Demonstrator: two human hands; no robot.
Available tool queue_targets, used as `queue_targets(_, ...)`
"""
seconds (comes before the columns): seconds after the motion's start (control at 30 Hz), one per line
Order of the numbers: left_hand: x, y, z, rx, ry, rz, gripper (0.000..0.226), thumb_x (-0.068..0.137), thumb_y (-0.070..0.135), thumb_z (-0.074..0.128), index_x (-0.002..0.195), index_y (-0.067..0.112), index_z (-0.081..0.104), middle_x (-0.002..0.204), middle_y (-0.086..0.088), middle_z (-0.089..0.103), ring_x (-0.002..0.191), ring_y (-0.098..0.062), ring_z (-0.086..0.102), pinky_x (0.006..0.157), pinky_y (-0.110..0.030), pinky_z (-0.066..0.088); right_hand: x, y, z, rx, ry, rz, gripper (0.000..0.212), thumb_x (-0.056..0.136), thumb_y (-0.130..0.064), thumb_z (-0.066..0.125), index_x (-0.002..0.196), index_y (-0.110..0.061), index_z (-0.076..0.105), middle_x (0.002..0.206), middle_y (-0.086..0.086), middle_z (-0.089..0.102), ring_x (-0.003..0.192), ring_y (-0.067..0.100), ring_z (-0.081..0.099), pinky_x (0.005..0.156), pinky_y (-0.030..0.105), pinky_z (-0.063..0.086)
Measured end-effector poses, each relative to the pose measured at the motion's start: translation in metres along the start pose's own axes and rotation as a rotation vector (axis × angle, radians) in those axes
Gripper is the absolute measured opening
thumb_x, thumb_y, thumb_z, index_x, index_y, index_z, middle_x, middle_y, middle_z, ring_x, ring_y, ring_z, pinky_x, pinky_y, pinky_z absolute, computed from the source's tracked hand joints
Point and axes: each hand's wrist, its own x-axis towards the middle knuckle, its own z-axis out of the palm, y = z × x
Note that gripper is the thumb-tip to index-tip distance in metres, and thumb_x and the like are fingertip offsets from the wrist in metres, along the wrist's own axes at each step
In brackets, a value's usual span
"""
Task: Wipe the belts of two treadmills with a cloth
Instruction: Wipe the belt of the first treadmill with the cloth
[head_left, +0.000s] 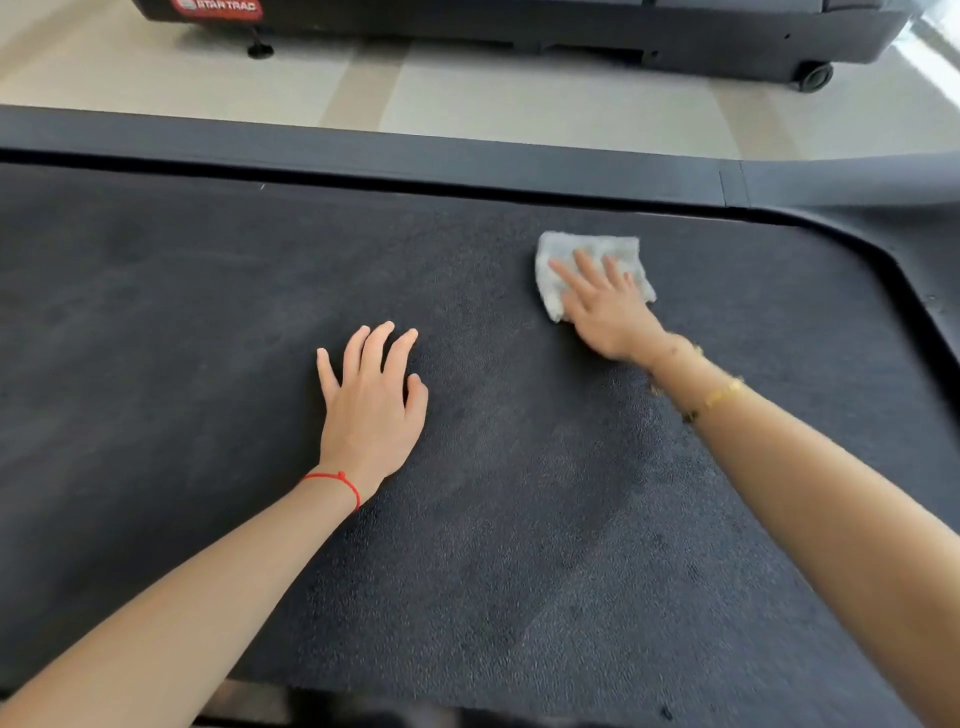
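Black belt (208, 322) — one cloth (592, 260), two hands.
Right hand (605, 312) flat, fingers spread, pressing cloth near far rail (363, 156); left hand (371, 400) open, empty, on belt — second treadmill (519, 21) cut off above.

A gym: one treadmill belt (208, 364) up close, a second branded treadmill (519, 21) across pale floor tiles (519, 98).

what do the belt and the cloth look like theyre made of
Belt: probably rubber or PVC, matte black, with a fine pebbled grain and faint dusty streaks. Cloth: thin pale grey fabric, maybe nonwoven or microfibre; it looks soft and crumples under the right hand.
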Motion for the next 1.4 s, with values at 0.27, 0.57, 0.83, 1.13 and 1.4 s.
queue_targets(0.27,0.0,0.001,-0.003,0.004,-0.003,-0.005,0.05,0.098,0.029,0.04,0.147,0.022,0.039,0.154,-0.002,0.034,0.147,-0.023,0.023,0.118,-0.062,0.013,0.025,-0.053,0.007,0.034,-0.063,-0.085,0.052,0.105,-0.037,0.021,0.155,-0.038,0.009,0.165,0.0,-0.001,0.15,0.036,-0.007,0.119,0.052,-0.006)
queue_targets(0.57,0.0,0.001,-0.004,0.004,-0.007,-0.006,0.05,0.098,0.03,0.038,0.148,0.023,0.039,0.154,-0.001,0.034,0.147,-0.022,0.022,0.119,-0.061,0.012,0.031,0.01,-0.003,-0.032,0.001,-0.083,0.051,0.106,-0.03,0.022,0.156,-0.029,0.012,0.165,0.006,0.003,0.15,0.035,0.0,0.12,0.052,0.005)
queue_targets(0.83,0.0,0.002,-0.004,0.011,0.003,-0.014,0.05,0.098,0.029,0.04,0.147,0.023,0.04,0.154,-0.001,0.034,0.147,-0.021,0.023,0.119,-0.06,0.013,0.05,-0.057,0.005,-0.022,0.011,-0.152,0.052,0.105,-0.031,0.025,0.156,-0.033,0.014,0.165,0.003,0.007,0.149,0.038,0.003,0.118,0.054,0.003)
queue_targets(1.13,-0.001,0.003,-0.007,-0.003,-0.014,-0.008,0.05,0.098,0.029,0.039,0.147,0.022,0.04,0.154,-0.001,0.034,0.148,-0.022,0.022,0.119,-0.06,0.011,0.037,0.039,-0.013,-0.007,0.014,-0.044,0.051,0.104,-0.018,0.025,0.154,-0.015,0.021,0.164,0.011,0.003,0.148,0.041,0.002,0.117,0.054,0.011)
queue_targets(1.4,-0.001,0.001,-0.003,0.008,0.01,-0.002,0.049,0.097,0.028,0.041,0.146,0.022,0.042,0.153,-0.003,0.037,0.146,-0.025,0.026,0.118,-0.062,0.013,-0.005,0.016,-0.003,0.043,0.012,0.003,0.055,0.104,-0.024,0.031,0.156,-0.028,0.015,0.164,0.009,0.006,0.148,0.043,0.003,0.117,0.058,0.005)
